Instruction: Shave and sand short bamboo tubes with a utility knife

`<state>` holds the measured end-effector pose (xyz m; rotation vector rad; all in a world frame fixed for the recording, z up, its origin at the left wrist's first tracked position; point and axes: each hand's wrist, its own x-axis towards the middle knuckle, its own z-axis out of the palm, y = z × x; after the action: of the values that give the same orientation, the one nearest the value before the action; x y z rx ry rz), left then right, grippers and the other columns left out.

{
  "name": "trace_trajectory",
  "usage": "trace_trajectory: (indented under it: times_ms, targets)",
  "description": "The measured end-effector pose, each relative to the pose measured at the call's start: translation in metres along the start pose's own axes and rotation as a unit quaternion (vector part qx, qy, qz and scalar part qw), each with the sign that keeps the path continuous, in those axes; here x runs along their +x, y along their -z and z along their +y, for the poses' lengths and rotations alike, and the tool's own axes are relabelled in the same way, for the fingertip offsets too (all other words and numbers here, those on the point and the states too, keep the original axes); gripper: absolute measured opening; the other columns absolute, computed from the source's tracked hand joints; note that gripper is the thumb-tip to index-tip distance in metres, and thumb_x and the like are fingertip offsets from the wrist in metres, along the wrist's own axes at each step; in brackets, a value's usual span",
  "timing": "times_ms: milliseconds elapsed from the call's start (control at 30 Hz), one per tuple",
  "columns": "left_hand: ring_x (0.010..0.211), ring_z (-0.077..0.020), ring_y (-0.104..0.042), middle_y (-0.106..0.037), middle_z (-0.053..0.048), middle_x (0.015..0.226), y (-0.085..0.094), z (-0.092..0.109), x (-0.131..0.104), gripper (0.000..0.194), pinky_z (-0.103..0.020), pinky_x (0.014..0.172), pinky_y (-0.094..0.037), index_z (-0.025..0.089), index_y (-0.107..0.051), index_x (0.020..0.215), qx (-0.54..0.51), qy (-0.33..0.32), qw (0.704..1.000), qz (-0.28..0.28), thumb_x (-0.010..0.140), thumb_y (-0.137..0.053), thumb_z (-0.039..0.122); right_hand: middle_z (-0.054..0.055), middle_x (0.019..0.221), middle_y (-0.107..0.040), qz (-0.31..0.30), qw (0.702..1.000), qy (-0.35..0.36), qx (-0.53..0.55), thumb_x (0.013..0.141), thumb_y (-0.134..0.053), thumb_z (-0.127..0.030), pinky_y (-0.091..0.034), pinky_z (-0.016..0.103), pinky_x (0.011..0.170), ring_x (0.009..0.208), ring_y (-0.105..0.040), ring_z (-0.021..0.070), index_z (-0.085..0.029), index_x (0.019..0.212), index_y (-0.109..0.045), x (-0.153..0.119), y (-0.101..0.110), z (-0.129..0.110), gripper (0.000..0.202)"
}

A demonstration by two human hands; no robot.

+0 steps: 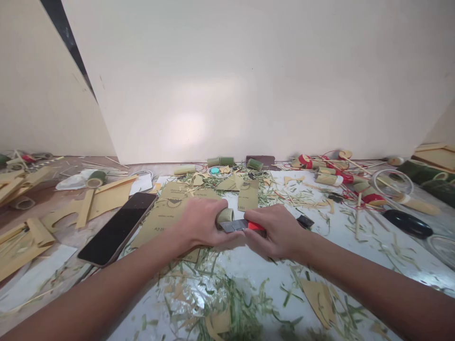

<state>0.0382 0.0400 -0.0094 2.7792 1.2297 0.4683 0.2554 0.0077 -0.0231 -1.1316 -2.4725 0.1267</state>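
Note:
My left hand (202, 220) is wrapped round a short bamboo tube (227, 216), whose open end faces right. In my right hand (279, 232) is a utility knife (255, 226) with a red handle, gripped in closed fingers. Its grey blade points left and lies against or just in front of the tube's rim; I cannot tell whether it touches. Beneath and behind my left hand spreads a tan sheet of sandpaper (170, 203) with printing on its back. A smaller sandpaper piece (248, 195) lies beyond the tube.
A black phone (119, 229) lies left of my arms. Green bamboo shavings (245, 308) litter the white work surface. Several bamboo pieces (220, 161) stand along the back by a pale board (249, 85). Red-wrapped bamboo pieces (369, 193), sticks and a black oval object (407, 223) are on the right.

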Motion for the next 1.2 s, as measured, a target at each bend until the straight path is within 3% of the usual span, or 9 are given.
trace_trajectory:
  times_ms: [367,733,1200]
  targets:
    - [0.054,-0.0154,-0.048,-0.058,0.000,0.061,-0.004,-0.005,0.001,0.057,-0.028,0.051,-0.021,0.020,-0.045,0.068,-0.002,-0.011,1.000,0.021,0.077,-0.043,0.077,-0.003,0.056,-0.046,0.004,1.000,0.003,-0.021,0.088,-0.044,-0.042,-0.018,0.025,0.052,0.051,-0.030,0.0098,-0.019,0.068,-0.043,0.002,0.004,0.000,0.030]
    - [0.051,-0.0143,-0.047,-0.056,0.000,0.057,-0.001,-0.002,-0.001,0.054,-0.029,0.049,-0.022,0.020,-0.044,0.064,-0.002,-0.043,0.999,0.033,0.076,-0.047,0.073,-0.004,0.053,-0.044,-0.078,0.997,-0.009,0.019,0.089,-0.043,-0.048,-0.019,0.025,0.051,0.048,-0.030,0.0100,-0.021,0.070,-0.043,0.003,0.010,0.001,0.034]
    - [0.054,-0.0172,-0.054,-0.061,-0.001,0.062,0.000,-0.006,0.000,0.057,-0.029,0.050,-0.022,0.020,-0.052,0.070,0.026,-0.001,0.999,0.038,0.079,-0.042,0.076,-0.002,0.054,-0.046,-0.015,0.997,-0.045,-0.053,0.089,-0.042,-0.051,-0.015,0.026,0.051,0.048,-0.026,0.0107,-0.020,0.068,-0.044,0.005,0.008,-0.003,0.037]
